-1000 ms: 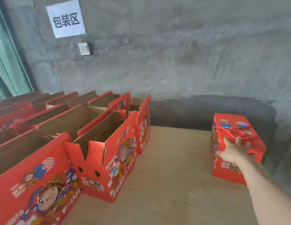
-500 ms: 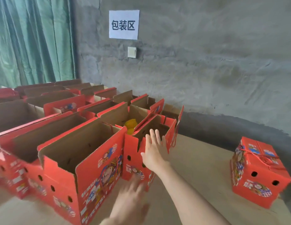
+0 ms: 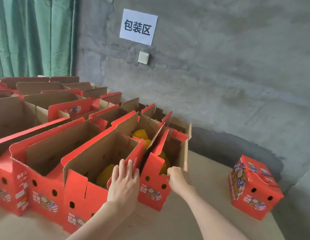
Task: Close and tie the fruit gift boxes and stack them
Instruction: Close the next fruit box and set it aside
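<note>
Several open red fruit gift boxes stand in rows on the left of the brown table (image 3: 208, 201). The open box (image 3: 153, 189) at the right end of the front row holds yellow fruit in foam nets (image 3: 140, 134). My right hand (image 3: 176, 178) grips that box at its near right top edge, fingers curled into the opening. With fairly straight fingers, my left hand (image 3: 124, 181) lies against the upright flap where this box meets the neighbouring open box (image 3: 85, 193). A closed box tied with red string (image 3: 253, 189) sits alone at the table's right.
A rough grey concrete wall (image 3: 220, 75) runs behind the table, bearing a white paper sign (image 3: 138, 26) and a light switch (image 3: 143, 57). A green curtain (image 3: 33, 35) hangs at the far left. Bare tabletop lies between the open boxes and the tied box.
My view swung left from the tied box to the open rows. My right hand left the tied box and took hold of the end open box; my left hand came up onto the flap.
</note>
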`<state>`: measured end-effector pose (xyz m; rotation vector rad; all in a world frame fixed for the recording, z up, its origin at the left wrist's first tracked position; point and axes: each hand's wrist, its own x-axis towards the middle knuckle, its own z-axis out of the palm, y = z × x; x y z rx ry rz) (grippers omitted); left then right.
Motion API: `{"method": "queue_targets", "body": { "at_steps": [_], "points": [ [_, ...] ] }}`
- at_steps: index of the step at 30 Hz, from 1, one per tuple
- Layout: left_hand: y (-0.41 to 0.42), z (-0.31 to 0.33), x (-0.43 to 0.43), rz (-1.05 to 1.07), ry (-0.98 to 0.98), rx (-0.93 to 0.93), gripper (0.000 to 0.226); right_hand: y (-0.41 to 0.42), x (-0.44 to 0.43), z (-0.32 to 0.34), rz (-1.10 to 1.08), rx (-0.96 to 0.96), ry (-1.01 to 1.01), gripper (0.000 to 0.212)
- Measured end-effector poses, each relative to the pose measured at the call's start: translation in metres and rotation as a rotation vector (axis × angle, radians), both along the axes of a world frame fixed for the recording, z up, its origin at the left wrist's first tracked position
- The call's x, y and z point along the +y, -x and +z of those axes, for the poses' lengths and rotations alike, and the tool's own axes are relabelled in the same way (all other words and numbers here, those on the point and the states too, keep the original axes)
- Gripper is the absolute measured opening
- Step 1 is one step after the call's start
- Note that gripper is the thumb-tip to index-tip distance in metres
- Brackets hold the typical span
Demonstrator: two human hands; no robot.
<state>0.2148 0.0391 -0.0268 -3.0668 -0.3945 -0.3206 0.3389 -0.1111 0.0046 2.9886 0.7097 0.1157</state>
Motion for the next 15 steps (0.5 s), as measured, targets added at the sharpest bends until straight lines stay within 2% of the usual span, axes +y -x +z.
{"method": "queue_targets", "body": {
  "at_steps": [5, 8, 10, 13, 15],
  "points": [
    [0.001, 0.007, -0.008, -0.069, -0.003, -0.042, 0.085, 0.066, -0.039, 0.010, 0.188, 0.100, 0.009, 0.021],
    [0.005, 0.011, -0.016, -0.350, -0.021, 0.009, 0.113, 0.107, -0.072, 0.012, 0.260, 0.168, 0.062, 0.017],
    [0.012, 0.018, -0.018, -0.613, -0.086, 0.138, 0.126, 0.130, -0.102, 0.014, 0.268, 0.220, 0.080, 0.012],
    [0.023, 0.030, -0.024, -0.832, -0.287, 0.214, 0.123, 0.157, -0.144, 0.020, 0.262, 0.312, 0.119, 0.013],
    [0.026, 0.035, -0.034, -0.878, -0.361, 0.155, 0.103, 0.166, -0.170, 0.030, 0.181, 0.357, 0.156, 0.022]
  ]
}}
